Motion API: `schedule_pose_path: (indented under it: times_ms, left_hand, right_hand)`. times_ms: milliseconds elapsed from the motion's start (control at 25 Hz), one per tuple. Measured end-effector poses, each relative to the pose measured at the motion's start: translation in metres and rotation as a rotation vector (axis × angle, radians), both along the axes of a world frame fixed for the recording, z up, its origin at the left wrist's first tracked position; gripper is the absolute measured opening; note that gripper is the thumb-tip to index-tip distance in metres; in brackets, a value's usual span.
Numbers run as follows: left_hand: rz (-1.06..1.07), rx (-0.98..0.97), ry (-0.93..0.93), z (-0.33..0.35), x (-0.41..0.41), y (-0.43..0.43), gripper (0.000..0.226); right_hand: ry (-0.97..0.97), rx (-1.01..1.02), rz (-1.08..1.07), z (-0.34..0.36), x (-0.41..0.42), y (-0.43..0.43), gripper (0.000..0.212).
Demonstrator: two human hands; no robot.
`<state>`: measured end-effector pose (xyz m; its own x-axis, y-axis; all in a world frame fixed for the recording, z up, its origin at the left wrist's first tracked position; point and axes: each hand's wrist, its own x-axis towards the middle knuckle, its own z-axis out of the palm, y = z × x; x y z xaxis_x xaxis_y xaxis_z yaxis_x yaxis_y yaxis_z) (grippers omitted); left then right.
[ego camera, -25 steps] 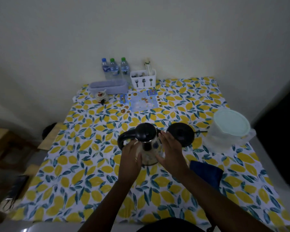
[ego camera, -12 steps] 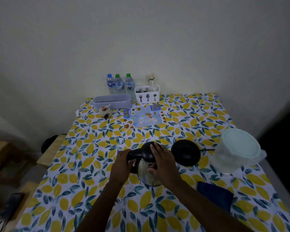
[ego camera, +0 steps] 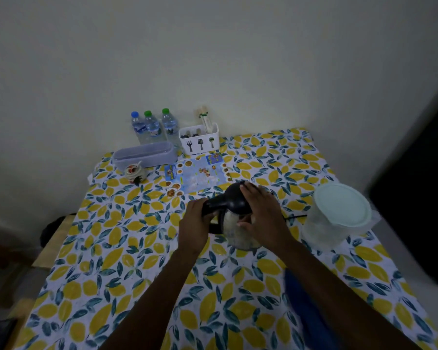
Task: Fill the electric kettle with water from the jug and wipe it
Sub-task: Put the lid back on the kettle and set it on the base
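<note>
While gripped by two hands: one kettle [ego camera: 238, 223]; beside it, one jug [ego camera: 339, 215].

1 head-worn wide-angle view looks forward and down over the table [ego camera: 127, 253] toward the wall [ego camera: 213, 59].

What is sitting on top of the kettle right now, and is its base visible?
The right hand lies over the kettle, fingers across its black lid. The left hand grips the handle. The base is hidden behind the right hand; only its cord shows.
</note>
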<state>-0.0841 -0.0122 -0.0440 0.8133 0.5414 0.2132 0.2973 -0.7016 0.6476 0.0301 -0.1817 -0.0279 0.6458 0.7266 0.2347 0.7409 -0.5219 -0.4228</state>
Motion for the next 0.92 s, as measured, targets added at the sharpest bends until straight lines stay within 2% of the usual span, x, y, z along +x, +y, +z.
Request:
schedule_pose_path:
  times_ms: [280,720,920]
  left_hand:
    - [-0.083,-0.053,0.087,-0.011,0.072,-0.027,0.029]
    - [-0.1,-0.057,0.127,-0.026,0.085,-0.023,0.034]
    - [-0.141,-0.096,0.199,-0.016,0.081,-0.025,0.029]
  right_hand:
    - [0.063,-0.082,-0.074,-0.011,0.061,-0.032,0.1]
    - [0.107,-0.011,-0.043,-0.031,0.078,-0.034,0.102]
    - [0.104,-0.086,-0.055,-0.023,0.078,-0.035,0.1]
